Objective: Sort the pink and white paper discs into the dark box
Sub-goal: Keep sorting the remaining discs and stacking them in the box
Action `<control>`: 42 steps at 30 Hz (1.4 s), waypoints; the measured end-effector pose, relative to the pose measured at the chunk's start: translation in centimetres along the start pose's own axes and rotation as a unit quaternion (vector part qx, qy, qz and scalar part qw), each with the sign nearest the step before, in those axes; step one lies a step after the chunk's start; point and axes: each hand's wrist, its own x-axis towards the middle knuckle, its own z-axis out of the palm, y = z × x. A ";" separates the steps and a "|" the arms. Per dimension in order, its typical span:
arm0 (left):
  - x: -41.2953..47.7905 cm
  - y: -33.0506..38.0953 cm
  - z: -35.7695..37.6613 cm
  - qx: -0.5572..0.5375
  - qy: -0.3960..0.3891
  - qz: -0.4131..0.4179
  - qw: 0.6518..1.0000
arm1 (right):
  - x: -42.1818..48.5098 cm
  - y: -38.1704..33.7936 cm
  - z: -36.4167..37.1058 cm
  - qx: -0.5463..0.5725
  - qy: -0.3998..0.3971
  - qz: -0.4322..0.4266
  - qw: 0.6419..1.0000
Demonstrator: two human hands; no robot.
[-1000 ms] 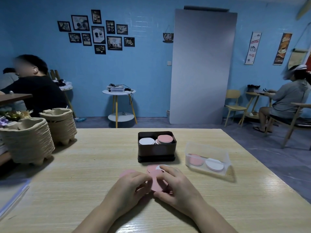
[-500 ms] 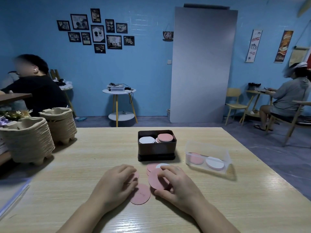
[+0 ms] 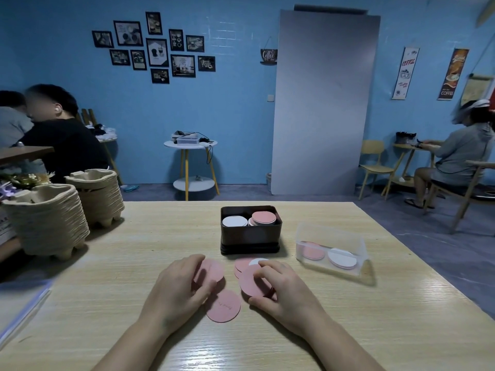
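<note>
The dark box (image 3: 250, 238) stands mid-table, with a white disc stack (image 3: 235, 221) on its left side and a pink disc stack (image 3: 263, 218) on its right. In front of it, my left hand (image 3: 179, 287) curls its fingers over a pink disc (image 3: 213, 269). My right hand (image 3: 284, 289) grips a small stack of pink discs (image 3: 250, 282) between thumb and fingers. More pink discs and the edge of a white disc (image 3: 258, 261) lie behind that stack. A single pink disc (image 3: 223, 306) lies flat between my hands.
A clear plastic tub (image 3: 332, 234) at the right holds a pink and a white disc. Two stacks of pulp cup trays (image 3: 51, 223) stand at the table's left edge. People sit at other tables, far left and far right.
My hands have drawn apart. The left hand shifted left with a pink disc, and a single pink disc now lies uncovered between the hands. The right hand stays on its pink stack.
</note>
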 end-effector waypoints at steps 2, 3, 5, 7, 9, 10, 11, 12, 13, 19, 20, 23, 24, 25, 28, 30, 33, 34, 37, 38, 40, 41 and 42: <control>-0.2 0.5 -0.1 -0.021 0.029 0.036 0.999 | 0.1 0.0 0.0 0.003 0.001 0.004 1.000; -0.3 0.9 0.0 -0.028 0.032 0.058 0.997 | 0.1 0.0 0.0 0.004 0.002 0.004 1.000; -0.4 1.8 0.4 -0.024 0.018 0.119 0.992 | 0.1 -0.1 0.1 0.007 0.002 -0.002 1.000; -0.2 2.6 1.1 -0.017 0.001 0.170 0.985 | 0.2 -0.3 0.0 0.010 0.002 -0.016 1.000; 0.3 3.3 1.5 -0.021 -0.015 0.186 0.982 | 0.2 -0.4 0.0 0.013 -0.003 -0.033 0.999; 0.5 3.6 1.6 -0.029 -0.021 0.191 0.981 | 0.2 -0.4 0.0 0.012 -0.006 -0.042 0.999; 0.6 3.8 1.6 -0.038 -0.028 0.198 0.979 | 0.1 -0.5 0.0 0.011 -0.007 -0.050 0.999; 0.7 4.0 1.7 -0.045 -0.037 0.206 0.977 | 0.1 -0.5 0.1 0.014 -0.007 -0.057 0.998; 0.7 4.1 1.7 -0.052 -0.044 0.212 0.975 | 0.1 -0.5 0.1 0.017 -0.006 -0.063 0.998; 0.2 3.0 2.1 -0.081 -0.038 0.162 0.983 | 0.0 -0.2 0.0 0.027 0.014 -0.062 0.998; 0.0 2.9 2.0 -0.079 -0.029 0.158 0.984 | 0.0 -0.1 -0.1 0.034 0.022 -0.058 0.997; -0.4 3.0 1.6 -0.066 -0.012 0.164 0.984 | -0.1 0.0 -0.1 0.046 0.036 -0.054 0.997; -0.5 3.2 1.5 -0.058 -0.010 0.167 0.984 | -0.1 0.0 -0.1 0.047 0.035 -0.055 0.997; -0.6 3.2 1.4 -0.053 -0.010 0.168 0.984 | -0.1 0.0 -0.1 0.048 0.034 -0.055 0.997; -0.7 3.4 1.1 -0.051 -0.017 0.159 0.986 | 0.0 0.0 0.0 0.043 0.029 -0.054 0.997; -0.6 3.7 1.0 -0.058 -0.027 0.148 0.987 | 0.0 0.0 0.0 0.041 0.028 -0.050 0.998; -0.6 3.5 0.6 -0.054 -0.043 0.135 0.988 | -0.1 0.1 0.0 0.043 0.037 -0.029 0.998; -0.8 3.3 0.4 -0.047 -0.048 0.127 0.990 | -0.1 0.2 0.0 0.044 0.043 -0.020 0.998; -1.3 1.9 -0.2 -0.008 -0.076 0.111 0.991 | -0.1 0.3 -0.1 0.048 0.052 -0.005 0.997; -1.4 1.6 -0.4 0.001 -0.090 0.107 0.990 | -0.1 0.3 -0.1 0.045 0.051 -0.005 0.998; -1.5 1.4 -0.7 0.004 -0.113 0.102 0.988 | -0.1 0.3 -0.1 0.041 0.046 -0.006 0.998; -1.4 1.4 -0.7 0.002 -0.117 0.101 0.988 | -0.1 0.3 -0.1 0.042 0.045 -0.005 0.998; -1.4 1.5 -0.7 -0.002 -0.114 0.099 0.989 | -0.1 0.3 -0.1 0.045 0.044 -0.003 0.998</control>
